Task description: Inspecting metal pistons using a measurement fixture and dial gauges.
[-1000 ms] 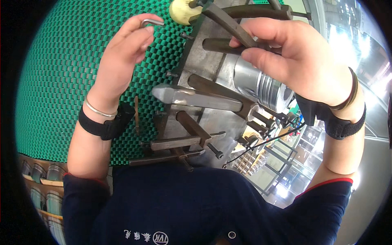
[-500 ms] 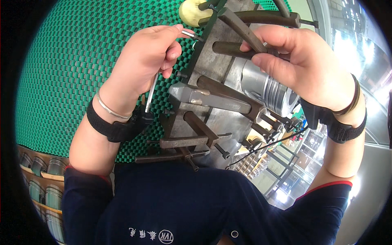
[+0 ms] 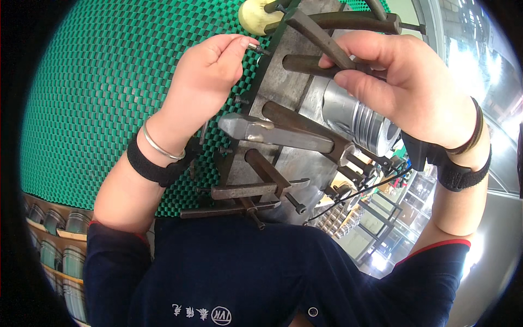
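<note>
My left hand (image 3: 210, 71) is closed round a shiny L-shaped hex key (image 3: 204, 132). The key's short end meets a dark screw (image 3: 263, 51) at the left edge of a steel fixture block (image 3: 273, 82). Most of the key is hidden by the hand. Thumb and fingers of my right hand (image 3: 389, 82) pinch a dark steel clamp bar (image 3: 318, 38), which lies slanted over a round steel post (image 3: 302, 64). Below that hand a silver piston (image 3: 359, 120) with ring grooves lies against the block.
Further clamp bars (image 3: 278, 134) and posts stick out from the block towards me. A pale yellow round piece (image 3: 254, 17) is at the far end. Green woven matting (image 3: 114, 92) covers the left side. Several cylindrical parts (image 3: 73, 261) stand in rows at lower left. A black cable (image 3: 359, 193) runs at right.
My left hand has turned over and shifted slightly right, swinging the hex key's long arm mostly out of sight. My right hand keeps its grip on the clamp bar, which has barely moved.
</note>
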